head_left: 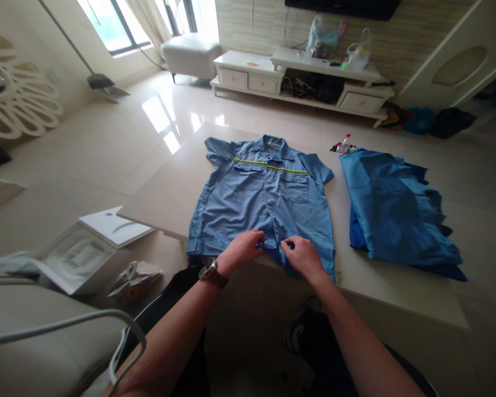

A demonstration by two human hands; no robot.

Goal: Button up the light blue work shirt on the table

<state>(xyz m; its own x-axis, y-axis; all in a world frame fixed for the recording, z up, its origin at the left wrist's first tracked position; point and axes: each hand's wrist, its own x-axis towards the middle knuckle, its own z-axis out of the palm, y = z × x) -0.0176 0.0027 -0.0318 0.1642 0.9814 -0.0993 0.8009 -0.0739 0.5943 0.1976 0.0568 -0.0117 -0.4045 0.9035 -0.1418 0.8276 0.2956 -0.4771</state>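
Note:
A light blue short-sleeved work shirt (262,204) lies flat and face up on a pale stone-topped table (171,190), its collar at the far side. A yellow reflective stripe crosses its chest above two pockets. My left hand (242,251) and my right hand (301,257) pinch the bunched lower front of the shirt at the table's near edge, a little apart. A wristwatch with a brown strap (214,273) sits on my left wrist. To the right lies a rumpled pile of darker blue cloth (397,212), beyond the reach of either hand.
A small bottle with other small items (343,145) stands beyond the blue pile. To the left of the table are a white box with its lid (82,256) and a plastic bag (135,281). A white TV cabinet (297,82) stands at the back on the glossy floor.

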